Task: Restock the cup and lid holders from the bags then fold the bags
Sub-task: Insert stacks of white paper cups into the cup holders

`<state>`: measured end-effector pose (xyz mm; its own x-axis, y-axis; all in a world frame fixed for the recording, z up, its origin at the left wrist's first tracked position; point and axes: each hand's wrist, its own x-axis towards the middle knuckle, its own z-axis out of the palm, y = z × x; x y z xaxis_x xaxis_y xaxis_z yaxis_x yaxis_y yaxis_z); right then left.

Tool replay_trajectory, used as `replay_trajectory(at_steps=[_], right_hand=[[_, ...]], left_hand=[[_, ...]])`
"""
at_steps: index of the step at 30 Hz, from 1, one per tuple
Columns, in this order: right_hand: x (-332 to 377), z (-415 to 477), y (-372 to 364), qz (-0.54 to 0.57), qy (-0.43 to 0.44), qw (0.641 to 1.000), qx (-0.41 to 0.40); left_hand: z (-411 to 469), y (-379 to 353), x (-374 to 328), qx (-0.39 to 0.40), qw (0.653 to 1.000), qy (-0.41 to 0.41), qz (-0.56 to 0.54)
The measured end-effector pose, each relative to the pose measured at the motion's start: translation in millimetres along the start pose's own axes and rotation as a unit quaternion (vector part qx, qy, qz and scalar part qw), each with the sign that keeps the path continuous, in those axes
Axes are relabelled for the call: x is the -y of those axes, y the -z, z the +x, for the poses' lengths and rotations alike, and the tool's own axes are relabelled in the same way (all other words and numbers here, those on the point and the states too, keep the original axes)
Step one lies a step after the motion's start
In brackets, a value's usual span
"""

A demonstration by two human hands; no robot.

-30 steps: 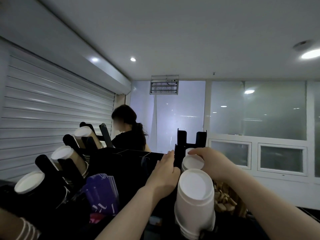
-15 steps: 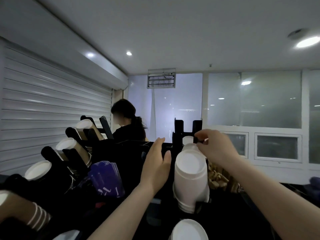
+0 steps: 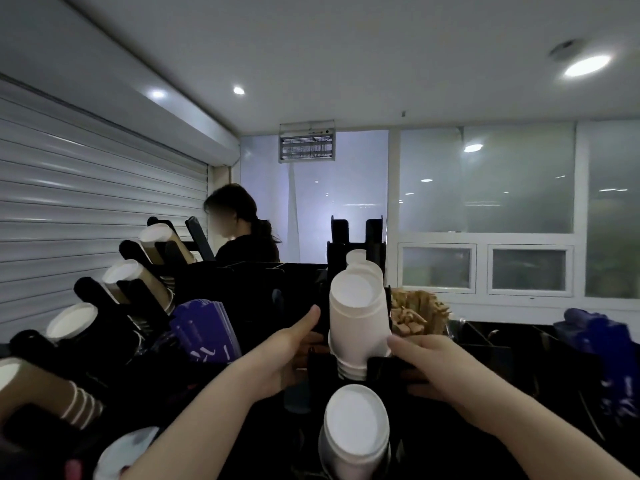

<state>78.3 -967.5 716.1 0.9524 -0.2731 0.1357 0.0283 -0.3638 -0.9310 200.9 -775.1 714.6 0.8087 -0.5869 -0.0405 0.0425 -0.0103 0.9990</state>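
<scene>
Left grip [image 3: 289, 344] sits beside the white cup stack [image 3: 356, 317], fingers hidden, closure undeterminable. Right grip [image 3: 424, 356] curls around the black holder [image 3: 379, 368], thumb touching the stack seated tilted in it.

one wide-angle view from the wearer's head, facing forward and tilted upward: ceiling [image 3: 381, 46] fills the upper frame; cup holder [image 3: 338, 230], left hand [image 3: 287, 344] and right hand [image 3: 426, 355] sit close, lower centre.
</scene>
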Motion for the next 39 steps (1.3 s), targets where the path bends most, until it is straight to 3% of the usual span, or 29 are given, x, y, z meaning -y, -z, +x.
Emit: replay_trajectory(at_steps=[2,5,14,25,29,33,39], right_hand=[[-3,1,-5,0.146,-0.071,0.987,-0.003],[-6,7,-7,0.201,-0.098,0.974,-0.039],[6,7,-15,0.202,-0.135,0.969,-0.051],[34,2,-14,0.204,-0.142,0.969,-0.017],[38,-3,-11,0.138,-0.162,0.977,0.002],[48,-10,-2,0.093,-0.11,0.99,-0.002],[84,-25,6,0.172,0.053,0.981,-0.07]], left_hand=[[0,0,0,0.007,1.0,0.012,0.0],[1,-3,-2,-0.003,1.0,0.013,0.012],[3,-6,-6,0.007,0.999,0.007,0.048],[-5,-10,-22,0.031,0.991,0.072,0.111],[-14,-12,-31,0.041,0.984,0.071,0.161],[-26,-14,-44,0.023,0.983,-0.01,0.18],[-44,-33,-69,0.039,0.973,-0.222,0.047]])
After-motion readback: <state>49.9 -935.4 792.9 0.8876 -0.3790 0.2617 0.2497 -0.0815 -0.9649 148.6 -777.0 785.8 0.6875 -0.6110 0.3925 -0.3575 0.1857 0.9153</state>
